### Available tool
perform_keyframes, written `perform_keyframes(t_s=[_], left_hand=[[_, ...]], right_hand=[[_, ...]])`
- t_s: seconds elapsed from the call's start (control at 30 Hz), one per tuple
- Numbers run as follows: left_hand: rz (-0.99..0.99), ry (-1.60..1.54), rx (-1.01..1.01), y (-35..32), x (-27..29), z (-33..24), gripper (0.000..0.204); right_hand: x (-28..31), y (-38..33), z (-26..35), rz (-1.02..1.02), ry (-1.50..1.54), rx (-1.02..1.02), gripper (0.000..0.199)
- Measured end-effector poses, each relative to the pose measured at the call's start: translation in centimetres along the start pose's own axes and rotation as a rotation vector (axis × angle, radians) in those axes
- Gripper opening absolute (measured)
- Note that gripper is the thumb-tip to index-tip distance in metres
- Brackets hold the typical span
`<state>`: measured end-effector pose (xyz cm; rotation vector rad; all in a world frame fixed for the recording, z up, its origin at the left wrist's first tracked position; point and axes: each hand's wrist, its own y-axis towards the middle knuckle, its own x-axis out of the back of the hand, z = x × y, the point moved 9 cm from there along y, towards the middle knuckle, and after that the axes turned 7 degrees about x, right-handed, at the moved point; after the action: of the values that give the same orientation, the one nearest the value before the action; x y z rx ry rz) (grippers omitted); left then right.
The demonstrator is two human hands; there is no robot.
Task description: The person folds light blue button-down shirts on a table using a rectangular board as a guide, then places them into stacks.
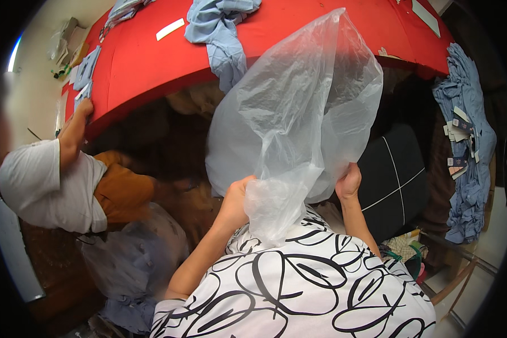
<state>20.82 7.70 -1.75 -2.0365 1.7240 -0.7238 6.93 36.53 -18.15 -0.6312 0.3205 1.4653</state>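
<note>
Both arms raised: left hand and right hand fingers closed on the clear plastic bag

The large clear plastic bag rises above the fingers, between both hands. Behind it stands the red cloth-covered bench; a crumpled light-blue garment lies on it.

— What's the wearer got on?
— White top, bold black looping line print all over, short sleeves.
— Forearms?
— Bare. Left hand and right hand bare too, no gloves, rings or watch showing.
</note>
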Motion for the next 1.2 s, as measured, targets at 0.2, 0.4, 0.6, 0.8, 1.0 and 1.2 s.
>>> perform_keyframes(t_s=[0.2, 0.4, 0.6, 0.8, 1.0, 1.2], left_hand=[[0.029, -0.038, 0.008, -1.1, 1.6, 2.4, 0.015], [0.032, 0.03, -0.041, -3.4, 5.7, 4.2, 0.019], [0.009, 0.089, -0.122, -5.5, 12.2, 7.6, 0.022], [-0.029, 0.081, -0.335, -5.3, 16.2, 7.5, 0.023], [-0.163, -0.028, -0.304, -2.8, 17.9, 3.7, 0.023], [-0.304, -0.11, -0.298, -0.9, 20.0, 0.3, 0.023]], right_hand=[[-1.4, -0.7, -0.4, 0.02, -0.014, -0.058, 0.046], [-3.5, -2.7, -1.4, -0.007, -0.007, -0.035, 0.046], [-8.3, -4.5, -4.0, 0.025, 0.072, -0.035, 0.046], [-9.8, -5.7, -6.7, -0.108, -0.063, 0.061, 0.022], [-10.8, -2.6, -6.1, -0.107, -0.091, -0.014, 0.023], [-14.3, 0.0, -3.6, 0.027, -0.325, -0.246, 0.049]])
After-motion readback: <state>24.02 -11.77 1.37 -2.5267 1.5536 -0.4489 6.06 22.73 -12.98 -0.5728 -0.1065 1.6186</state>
